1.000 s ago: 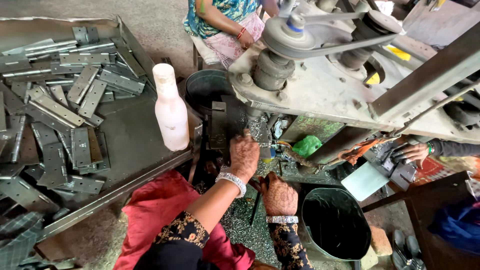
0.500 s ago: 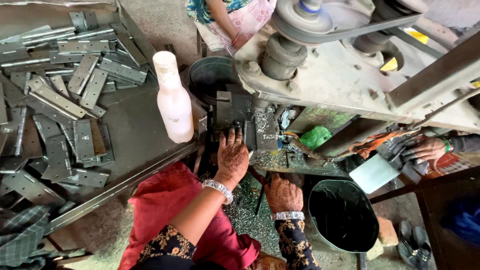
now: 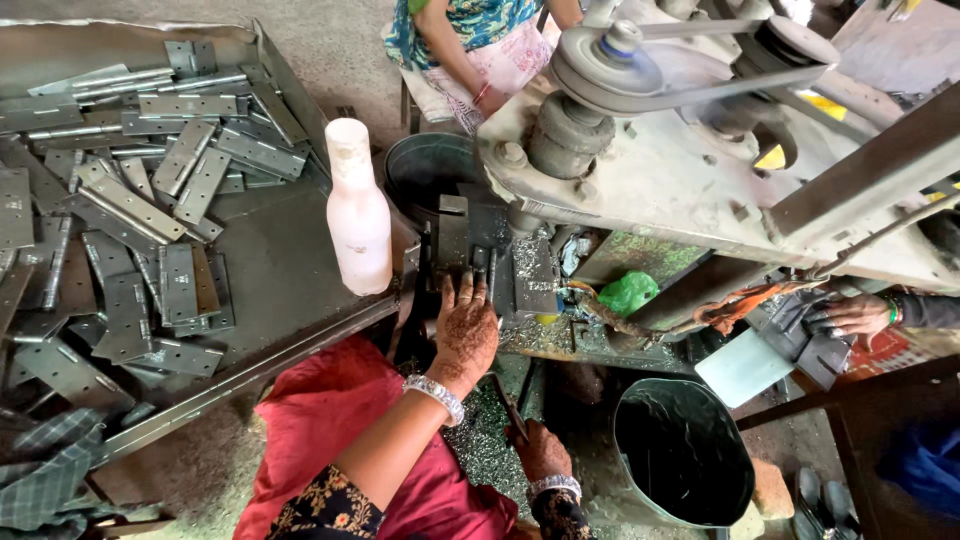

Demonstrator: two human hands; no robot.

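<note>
My left hand (image 3: 465, 330), with a beaded bracelet, lies fingers forward on the dark fixture (image 3: 470, 250) of a belt-driven machine (image 3: 680, 170). Its fingertips press a grey metal hinge plate (image 3: 478, 272) held in the fixture. Lower down, my right hand (image 3: 540, 450) is closed around a thin dark rod (image 3: 508, 405) over a floor strewn with metal shavings. A pile of grey hinge plates (image 3: 140, 200) fills the metal tray (image 3: 290, 270) to my left.
A pale pink plastic bottle (image 3: 358, 215) stands at the tray's right edge. A black bucket (image 3: 685, 455) sits at lower right, another dark tub (image 3: 430, 170) behind the fixture. One person sits at the top (image 3: 480, 50); another person's hand (image 3: 860, 315) works at the right.
The view has drifted slightly. My left hand stays at the fixture with its fingers pushed a little further forward; my right hand remains low on the rod.
</note>
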